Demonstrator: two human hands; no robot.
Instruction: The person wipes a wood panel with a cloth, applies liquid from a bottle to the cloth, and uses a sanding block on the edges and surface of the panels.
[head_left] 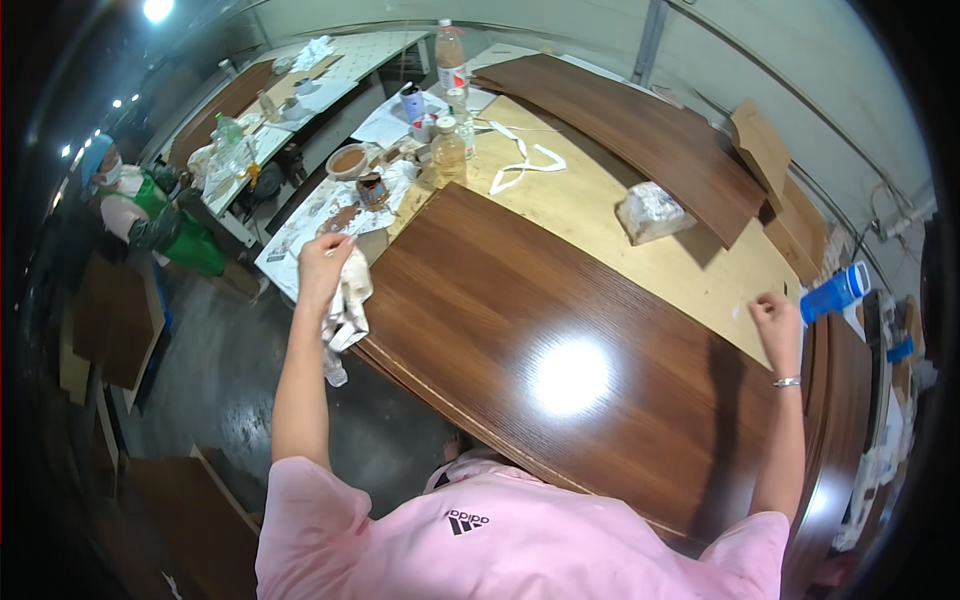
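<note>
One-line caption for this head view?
Left hand clutches a stained rag beside a glossy wooden panel; right hand rests at its far edge.

Panel on the table, a hand at each end

A wooden panel (560,350) lies on the table (600,215) before the person. The left hand (322,262) holds a rag (347,305) at the panel's left corner; the right hand (775,318) rests at its right edge, beside a cup (835,292). Behind the panel lie a wrapped block (650,212) and a strip (525,160); bottles (447,150) and a bowl (348,160) stand far left, a second panel (640,130) at the back.
</note>
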